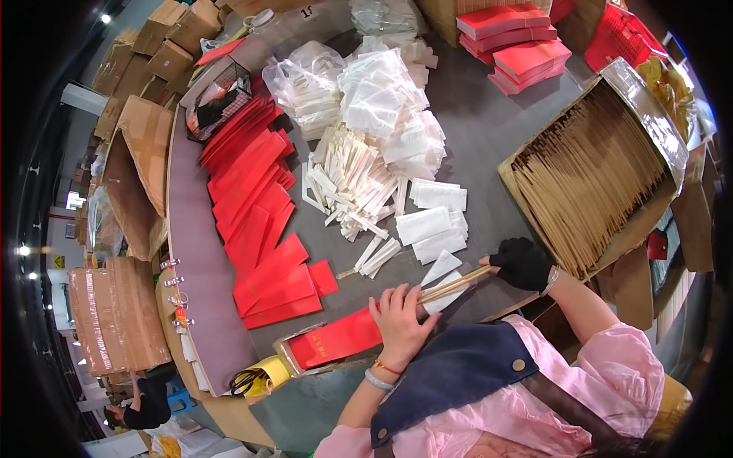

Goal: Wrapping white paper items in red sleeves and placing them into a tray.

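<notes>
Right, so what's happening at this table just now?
A person's gloved right hand holds a few wooden sticks near one end. The bare left hand rests, fingers spread, over the end of a red paper sleeve where the sticks meet it; whether they are inside is hidden. More red sleeves lie overlapping on the left, white packets are heaped mid-table, and a box of sticks sits at the right.

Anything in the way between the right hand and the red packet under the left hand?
Yes, the left hand: it covers the right end of the packet. The sticks run from the right hand to the left, over a white slip. Nothing else visible intervenes.
</notes>
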{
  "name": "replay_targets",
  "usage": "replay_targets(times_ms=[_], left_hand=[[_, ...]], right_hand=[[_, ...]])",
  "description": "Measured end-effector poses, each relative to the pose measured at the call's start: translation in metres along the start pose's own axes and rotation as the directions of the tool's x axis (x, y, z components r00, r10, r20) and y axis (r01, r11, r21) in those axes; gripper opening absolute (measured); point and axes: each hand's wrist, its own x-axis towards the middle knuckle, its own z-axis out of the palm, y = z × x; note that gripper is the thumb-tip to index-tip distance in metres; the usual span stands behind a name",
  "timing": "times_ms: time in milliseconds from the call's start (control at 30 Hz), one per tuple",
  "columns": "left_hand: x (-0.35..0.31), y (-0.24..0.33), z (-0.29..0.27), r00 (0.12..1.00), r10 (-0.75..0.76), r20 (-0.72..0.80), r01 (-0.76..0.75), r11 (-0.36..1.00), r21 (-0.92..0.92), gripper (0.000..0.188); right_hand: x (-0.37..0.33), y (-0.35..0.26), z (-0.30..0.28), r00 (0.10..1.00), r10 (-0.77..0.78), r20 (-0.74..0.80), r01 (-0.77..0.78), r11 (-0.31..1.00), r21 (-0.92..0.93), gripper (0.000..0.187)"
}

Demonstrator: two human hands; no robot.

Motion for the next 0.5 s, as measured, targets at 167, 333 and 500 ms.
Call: replay_targets(times_ms=[167, 333, 500], left_hand=[[-0.004, -0.015, 0.009, 1.000, -0.006, -0.016, 0.006, 1.000, -0.025, 0.052], [-0.008, -0.017, -0.018, 1.000, -0.016, -0.024, 0.016, 1.000, 0.018, 0.061], [-0.007, -0.020, -0.006, 0.997, 0.071, 0.006, -0.071, 0.996, -0.050, 0.068]], right_hand=[[0.000, 0.005, -0.006, 0.999, -0.010, 0.038, 0.008, 0.998, 0.064, 0.023], [0.001, 0.006, -0.004, 1.000, -0.007, 0.028, 0.008, 1.000, -0.020, 0.021], [0.024, -0.016, 0.024, 0.994, -0.112, 0.000, 0.111, 0.988, 0.109, 0.016]])
